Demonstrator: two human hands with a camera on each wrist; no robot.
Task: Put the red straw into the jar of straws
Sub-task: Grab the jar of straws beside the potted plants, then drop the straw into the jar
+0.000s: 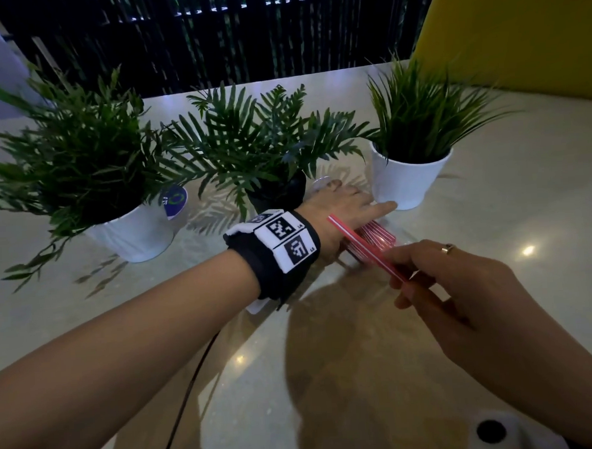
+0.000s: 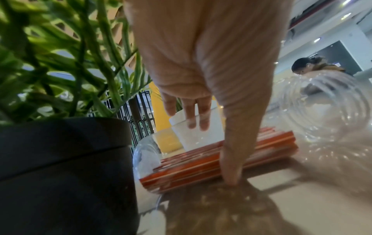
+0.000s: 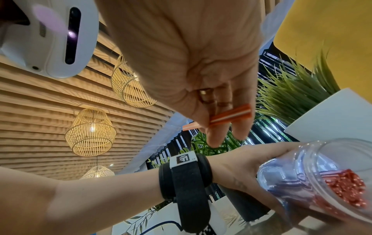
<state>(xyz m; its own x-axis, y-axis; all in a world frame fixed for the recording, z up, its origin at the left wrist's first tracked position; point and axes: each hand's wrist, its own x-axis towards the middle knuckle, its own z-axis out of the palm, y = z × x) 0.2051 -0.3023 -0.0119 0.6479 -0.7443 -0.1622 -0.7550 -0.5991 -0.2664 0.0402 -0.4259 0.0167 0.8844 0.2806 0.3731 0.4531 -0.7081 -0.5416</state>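
A clear plastic jar (image 3: 286, 178) lies on its side on the glossy table, with a bundle of red straws (image 1: 377, 235) inside it. My left hand (image 1: 341, 204) grips the jar from above; in the left wrist view its thumb (image 2: 231, 159) reaches down the jar's wall (image 2: 147, 152) to the table. The jar's open mouth faces my right hand. My right hand (image 1: 401, 273) pinches a red-and-white striped straw (image 1: 361, 245) near its lower end. The straw slants up and left over the jar. In the right wrist view the straw (image 3: 229, 115) sticks out between my fingers.
Three potted plants stand just behind the jar: a white pot (image 1: 134, 232) on the left, a black pot (image 1: 275, 191) beside my left wrist, a white pot (image 1: 408, 177) on the right. A yellow panel (image 1: 517, 24) rises at back right. A black cable (image 1: 192, 374) crosses the table.
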